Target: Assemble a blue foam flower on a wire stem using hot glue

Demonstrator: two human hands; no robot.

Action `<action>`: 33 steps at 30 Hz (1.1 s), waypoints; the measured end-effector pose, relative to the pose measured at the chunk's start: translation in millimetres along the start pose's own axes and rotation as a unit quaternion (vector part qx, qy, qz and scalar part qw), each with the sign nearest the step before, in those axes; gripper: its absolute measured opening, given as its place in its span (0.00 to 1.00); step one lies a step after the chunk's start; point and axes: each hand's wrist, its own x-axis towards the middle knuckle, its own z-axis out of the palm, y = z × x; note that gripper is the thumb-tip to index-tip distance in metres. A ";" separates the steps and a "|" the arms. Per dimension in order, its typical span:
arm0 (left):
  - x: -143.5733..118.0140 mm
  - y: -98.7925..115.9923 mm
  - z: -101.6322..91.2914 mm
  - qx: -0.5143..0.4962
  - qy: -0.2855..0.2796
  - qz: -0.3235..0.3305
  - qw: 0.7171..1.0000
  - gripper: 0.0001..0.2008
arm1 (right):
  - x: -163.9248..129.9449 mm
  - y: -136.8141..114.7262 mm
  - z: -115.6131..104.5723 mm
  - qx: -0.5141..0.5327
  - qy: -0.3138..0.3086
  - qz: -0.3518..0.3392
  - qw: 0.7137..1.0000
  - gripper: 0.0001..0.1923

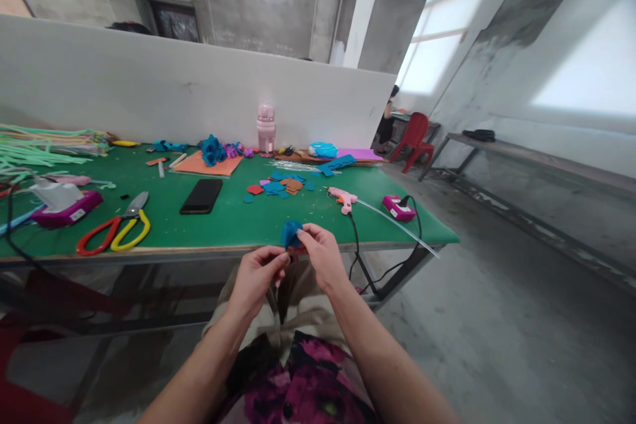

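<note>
Two bare hands meet just below the near edge of a green table, seen from a camera on the person's head. The left hand and the right hand both pinch a small blue felt piece between fingertips, so each hand is closed narrowly around it. A bit of red-brown material shows just under the blue piece, between the two hands; what it is cannot be told. The felt piece is held in the air, in front of the table edge and above the person's lap.

On the table, just beyond the hands, lies a pink glue gun with a clear glue stick jutting out toward the right corner. Near it sits a small pink box with a black cable running off the edge. Farther back is a scatter of felt scraps in blue, red and brown. A black phone lies flat to the left of the scraps. Further left are scissors with red and yellow handles, close to the near edge. At the back of the table, against a white partition, stand a pink bottle and a blue felt flower resting on an orange sheet.
</note>
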 end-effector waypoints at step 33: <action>0.3 -1.4 2.3 0.002 0.034 -0.006 0.999 0.11 | -15.1 17.6 0.8 -0.002 -0.057 -0.050 0.997 0.07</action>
